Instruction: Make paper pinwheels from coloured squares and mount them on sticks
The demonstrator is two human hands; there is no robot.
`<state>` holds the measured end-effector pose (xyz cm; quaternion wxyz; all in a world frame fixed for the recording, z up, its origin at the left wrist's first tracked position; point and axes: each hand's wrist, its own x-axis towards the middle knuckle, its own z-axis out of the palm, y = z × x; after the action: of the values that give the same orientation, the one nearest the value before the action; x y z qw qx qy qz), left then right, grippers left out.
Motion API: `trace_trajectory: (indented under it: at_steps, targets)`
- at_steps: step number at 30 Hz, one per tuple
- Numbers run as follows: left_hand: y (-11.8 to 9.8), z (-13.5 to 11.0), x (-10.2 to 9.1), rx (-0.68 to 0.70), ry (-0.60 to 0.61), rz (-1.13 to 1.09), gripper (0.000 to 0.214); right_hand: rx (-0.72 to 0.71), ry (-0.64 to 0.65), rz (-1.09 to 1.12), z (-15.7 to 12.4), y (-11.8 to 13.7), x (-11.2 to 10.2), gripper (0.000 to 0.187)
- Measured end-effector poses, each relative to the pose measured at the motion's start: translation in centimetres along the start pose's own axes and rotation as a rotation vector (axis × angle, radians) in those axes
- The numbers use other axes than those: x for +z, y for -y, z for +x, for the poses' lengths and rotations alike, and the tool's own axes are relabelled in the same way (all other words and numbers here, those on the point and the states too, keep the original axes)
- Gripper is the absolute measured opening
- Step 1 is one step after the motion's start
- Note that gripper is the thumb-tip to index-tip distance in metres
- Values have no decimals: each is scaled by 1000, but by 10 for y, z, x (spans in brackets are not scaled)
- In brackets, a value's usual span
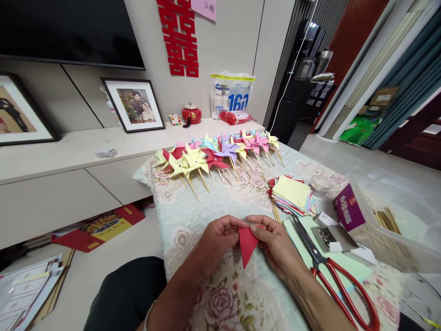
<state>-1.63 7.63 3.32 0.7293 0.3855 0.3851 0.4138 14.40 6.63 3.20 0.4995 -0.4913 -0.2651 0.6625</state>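
Between my two hands is a piece of red paper [247,246], with a pointed corner hanging down. My left hand [220,234] pinches its upper left edge, thumb against fingers. On the other side, my right hand [274,236] grips the upper right part, the thumb pressed on the paper's face. My fingers cover some of the paper's top. To the right lies a stack of coloured paper squares [292,189], pale yellow on top. Scissors with red handles [319,259] rest near my right forearm. Farther back, several paper pinwheels [196,162] on sticks lie in rows.
A small box of metal fasteners [330,236] sits on green paper beside the scissors. At right stands a clear plastic tub [409,230] with sticks inside. A round clear container [320,184] is behind. The flowered tablecloth [220,299] covers the table; a white cabinet [76,156] stands beyond.
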Motion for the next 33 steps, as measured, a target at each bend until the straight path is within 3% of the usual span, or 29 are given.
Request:
trace_trajectory:
  at_steps: [9,24,33]
  targets:
    - [2,-4,-1,-32,-62,21,22,1,19,-16,-4,0,2,45]
    - [6,-2,-2,-16,-27,51,21,-2,39,-37,-3,-2,1,43]
    - [4,-2,-1,-22,-89,68,20,-33,120,-115,-4,-4,-1,44]
